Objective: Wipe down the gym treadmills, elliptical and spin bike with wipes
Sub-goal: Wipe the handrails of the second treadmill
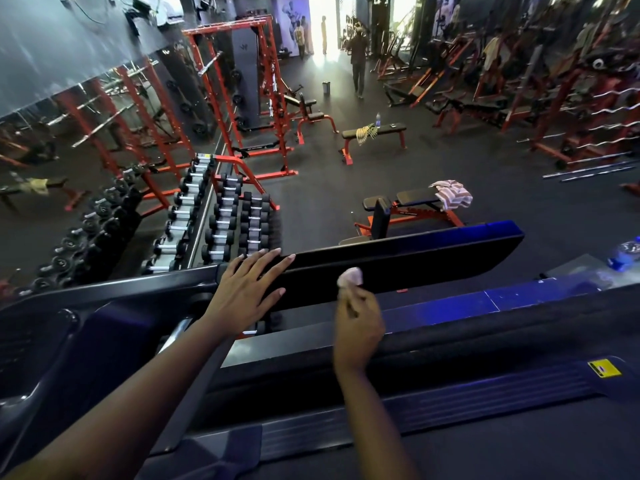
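Two hands are busy on the treadmill's black console panel (415, 258), which I take as my marker. The left hand (247, 284) lies flat on the panel's left end, fingers (268, 263) straight and spread, holding nothing, seemingly just bracing. The right hand (358, 327) is at the panel's near edge, about midway along, its fingers bunched round a small crumpled wipe (350, 276) that pokes out above them and touches the panel's face. That wipe looks soft, light and limp, probably damp. It will ball up rather than keep a shape, so to my eye it wants pinching in a wad with a free pad left to press on the surface, much as it is held. The panel seems stiff and glossy, likely to take firm rubbing. Beyond the panel's left end runs a dumbbell rack (239, 220), beyond its middle stands a weight bench (412, 199) draped with a striped cloth (452, 194), and off its right end lies a water bottle (625, 252).
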`<action>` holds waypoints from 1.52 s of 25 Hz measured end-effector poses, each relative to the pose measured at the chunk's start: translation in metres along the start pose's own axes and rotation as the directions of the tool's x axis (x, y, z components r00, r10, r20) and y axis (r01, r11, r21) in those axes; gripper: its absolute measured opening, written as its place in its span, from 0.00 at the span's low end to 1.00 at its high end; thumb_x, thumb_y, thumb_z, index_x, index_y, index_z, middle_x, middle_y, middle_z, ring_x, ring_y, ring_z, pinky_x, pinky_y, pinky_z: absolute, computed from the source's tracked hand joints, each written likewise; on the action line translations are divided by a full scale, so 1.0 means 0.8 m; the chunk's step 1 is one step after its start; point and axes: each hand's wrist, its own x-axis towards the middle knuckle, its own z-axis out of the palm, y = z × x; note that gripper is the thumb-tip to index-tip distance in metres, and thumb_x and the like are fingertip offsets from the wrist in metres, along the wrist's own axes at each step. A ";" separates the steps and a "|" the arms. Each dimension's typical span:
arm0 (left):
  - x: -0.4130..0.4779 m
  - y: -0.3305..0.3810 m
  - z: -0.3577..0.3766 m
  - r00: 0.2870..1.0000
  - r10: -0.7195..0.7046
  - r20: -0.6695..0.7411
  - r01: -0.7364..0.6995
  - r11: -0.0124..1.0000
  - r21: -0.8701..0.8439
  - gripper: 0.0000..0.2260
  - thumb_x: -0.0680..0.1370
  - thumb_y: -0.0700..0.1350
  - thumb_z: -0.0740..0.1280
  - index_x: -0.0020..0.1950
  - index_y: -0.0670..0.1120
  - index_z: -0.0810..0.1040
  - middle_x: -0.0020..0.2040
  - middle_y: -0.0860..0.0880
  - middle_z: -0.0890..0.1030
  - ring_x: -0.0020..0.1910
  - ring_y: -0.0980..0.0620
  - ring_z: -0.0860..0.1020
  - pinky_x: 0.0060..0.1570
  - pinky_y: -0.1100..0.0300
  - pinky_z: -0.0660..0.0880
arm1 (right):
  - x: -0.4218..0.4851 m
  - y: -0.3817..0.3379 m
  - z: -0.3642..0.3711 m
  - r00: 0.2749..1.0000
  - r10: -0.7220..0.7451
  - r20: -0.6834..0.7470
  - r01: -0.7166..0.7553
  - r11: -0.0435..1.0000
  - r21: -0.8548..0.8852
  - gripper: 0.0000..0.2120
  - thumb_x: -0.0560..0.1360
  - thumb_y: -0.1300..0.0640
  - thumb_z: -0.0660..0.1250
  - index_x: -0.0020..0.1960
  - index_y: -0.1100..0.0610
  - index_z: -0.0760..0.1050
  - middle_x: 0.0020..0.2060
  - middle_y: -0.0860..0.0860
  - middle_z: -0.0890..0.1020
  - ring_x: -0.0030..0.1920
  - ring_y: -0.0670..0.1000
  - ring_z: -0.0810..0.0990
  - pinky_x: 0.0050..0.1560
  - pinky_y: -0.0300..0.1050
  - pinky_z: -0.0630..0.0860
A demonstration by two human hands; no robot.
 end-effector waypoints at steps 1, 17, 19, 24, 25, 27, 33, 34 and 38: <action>0.000 0.000 0.001 1.000 -0.002 -0.007 0.002 1.000 0.002 0.25 0.81 0.59 0.45 0.74 0.52 0.62 0.69 0.47 0.71 0.67 0.45 0.69 0.64 0.51 0.59 | 0.019 0.006 -0.013 0.995 0.020 -0.099 -0.023 0.999 -0.037 0.07 0.69 0.62 0.69 0.45 0.64 0.82 0.36 0.57 0.81 0.36 0.46 0.76 0.40 0.35 0.70; 0.000 0.003 0.004 0.998 0.002 -0.055 0.000 1.000 0.023 0.24 0.78 0.56 0.53 0.74 0.52 0.62 0.68 0.47 0.72 0.66 0.47 0.67 0.62 0.52 0.59 | -0.001 -0.041 0.044 0.977 -0.112 0.183 0.111 0.994 0.015 0.12 0.66 0.70 0.71 0.48 0.62 0.82 0.41 0.56 0.79 0.39 0.46 0.77 0.45 0.34 0.70; -0.001 0.003 0.004 0.999 -0.005 -0.049 0.006 1.000 0.025 0.24 0.78 0.57 0.53 0.74 0.53 0.61 0.68 0.47 0.72 0.66 0.47 0.67 0.63 0.51 0.58 | 0.012 -0.028 0.026 0.993 -0.066 0.099 0.066 0.998 0.005 0.11 0.65 0.70 0.72 0.46 0.61 0.83 0.40 0.55 0.80 0.40 0.46 0.75 0.43 0.34 0.69; 0.000 0.004 0.005 0.999 -0.007 -0.042 0.007 1.000 0.014 0.24 0.78 0.57 0.53 0.75 0.53 0.60 0.69 0.48 0.71 0.67 0.46 0.67 0.64 0.51 0.58 | 0.044 0.026 -0.007 0.925 0.322 -0.203 -0.307 0.946 0.099 0.13 0.68 0.72 0.70 0.52 0.66 0.80 0.45 0.61 0.80 0.46 0.55 0.80 0.45 0.35 0.72; 0.000 0.004 0.005 0.999 -0.004 -0.046 0.004 1.000 0.009 0.24 0.79 0.57 0.53 0.75 0.53 0.60 0.69 0.48 0.71 0.67 0.47 0.67 0.64 0.51 0.58 | 0.044 0.032 -0.002 0.889 0.404 -0.214 -0.380 0.913 0.146 0.14 0.69 0.72 0.69 0.55 0.66 0.78 0.47 0.61 0.80 0.48 0.56 0.80 0.48 0.39 0.73; -0.001 0.002 0.005 0.999 -0.001 -0.047 0.001 1.000 0.000 0.24 0.79 0.57 0.52 0.75 0.53 0.59 0.69 0.48 0.71 0.67 0.47 0.67 0.65 0.52 0.57 | 0.041 0.035 0.011 0.832 0.509 -0.220 -0.451 0.852 0.264 0.15 0.71 0.71 0.68 0.57 0.66 0.78 0.51 0.60 0.80 0.51 0.55 0.79 0.52 0.41 0.75; -0.001 0.003 0.005 1.000 -0.013 -0.016 0.013 1.000 0.015 0.24 0.79 0.56 0.52 0.75 0.53 0.59 0.69 0.48 0.71 0.67 0.45 0.69 0.65 0.52 0.57 | -0.033 0.016 0.048 0.865 0.496 -0.077 -0.467 0.852 0.238 0.13 0.69 0.72 0.70 0.53 0.67 0.80 0.48 0.59 0.83 0.48 0.52 0.81 0.48 0.25 0.73; -0.002 0.003 0.006 1.000 -0.013 -0.007 0.014 1.000 0.007 0.24 0.79 0.56 0.52 0.75 0.53 0.59 0.70 0.47 0.70 0.67 0.45 0.68 0.65 0.51 0.57 | -0.050 0.011 0.055 0.872 0.488 -0.033 -0.472 0.857 0.205 0.13 0.68 0.71 0.71 0.52 0.65 0.80 0.47 0.58 0.83 0.47 0.51 0.82 0.49 0.28 0.75; -0.003 0.002 0.003 1.000 -0.019 0.017 0.018 1.000 0.003 0.25 0.79 0.57 0.52 0.75 0.54 0.57 0.71 0.47 0.69 0.69 0.45 0.67 0.66 0.47 0.62 | -0.076 0.004 0.055 0.923 0.360 0.135 -0.378 0.914 0.146 0.13 0.69 0.70 0.71 0.53 0.63 0.80 0.49 0.56 0.83 0.48 0.46 0.82 0.49 0.21 0.70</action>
